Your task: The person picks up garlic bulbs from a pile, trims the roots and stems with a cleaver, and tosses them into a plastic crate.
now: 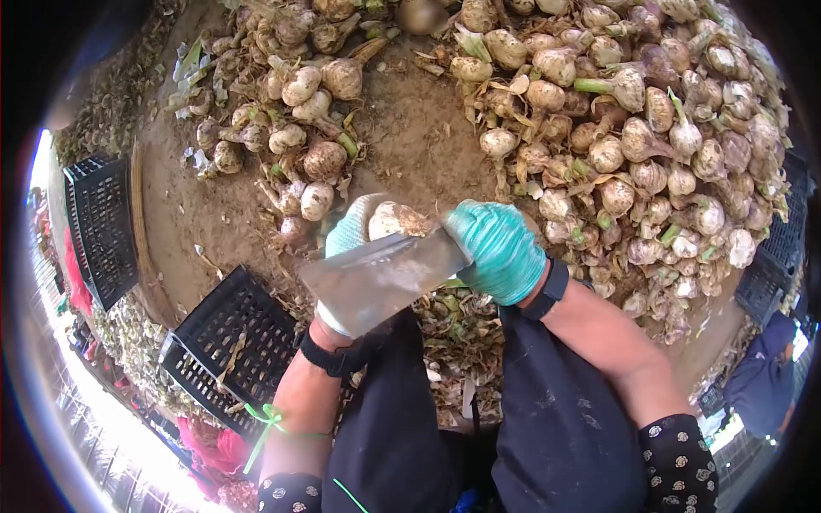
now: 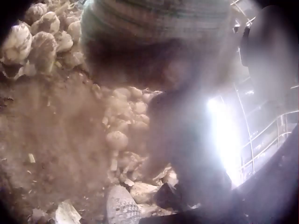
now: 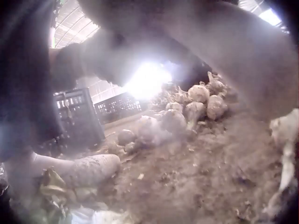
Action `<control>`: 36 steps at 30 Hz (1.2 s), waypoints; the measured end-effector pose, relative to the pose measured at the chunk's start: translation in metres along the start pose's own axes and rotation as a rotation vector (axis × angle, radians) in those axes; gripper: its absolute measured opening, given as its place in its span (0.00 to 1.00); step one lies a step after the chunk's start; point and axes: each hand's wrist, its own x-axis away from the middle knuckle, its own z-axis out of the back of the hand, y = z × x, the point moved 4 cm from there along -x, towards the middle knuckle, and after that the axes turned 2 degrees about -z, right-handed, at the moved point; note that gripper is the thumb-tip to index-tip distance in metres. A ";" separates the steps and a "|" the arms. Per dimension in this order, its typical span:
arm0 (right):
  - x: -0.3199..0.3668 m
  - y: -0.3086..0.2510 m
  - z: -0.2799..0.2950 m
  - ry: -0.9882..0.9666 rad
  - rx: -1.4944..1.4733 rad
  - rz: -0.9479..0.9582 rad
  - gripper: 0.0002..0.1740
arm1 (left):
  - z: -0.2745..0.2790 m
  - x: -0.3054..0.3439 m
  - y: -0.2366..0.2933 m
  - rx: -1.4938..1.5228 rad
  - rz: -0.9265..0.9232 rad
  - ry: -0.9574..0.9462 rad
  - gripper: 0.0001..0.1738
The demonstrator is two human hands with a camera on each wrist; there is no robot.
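Observation:
My left hand (image 1: 348,229), in a pale glove, holds a soil-streaked garlic bulb (image 1: 398,220) in front of my knees. A broad, flat-bladed cleaver (image 1: 376,278) crosses just below the bulb and covers much of that hand. In a teal glove, my right hand (image 1: 499,250) grips the cleaver at its right end; the fingers hide the handle. The blade slants down to the left, its upper edge close to the bulb. In the left wrist view a blurred glove (image 2: 154,21) fills the top, and what it holds is hidden there.
A big heap of garlic (image 1: 633,162) rises at the right, and a smaller garlic pile (image 1: 299,128) lies ahead on the left. Black plastic crates (image 1: 231,342) stand at my left. Trimmed stalks and leaves (image 1: 462,342) lie between my legs, on brown dirt ground (image 1: 410,128).

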 end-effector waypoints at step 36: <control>0.027 0.071 0.002 0.206 -0.374 -0.779 0.16 | -0.023 0.010 0.027 -0.644 -0.296 0.118 0.30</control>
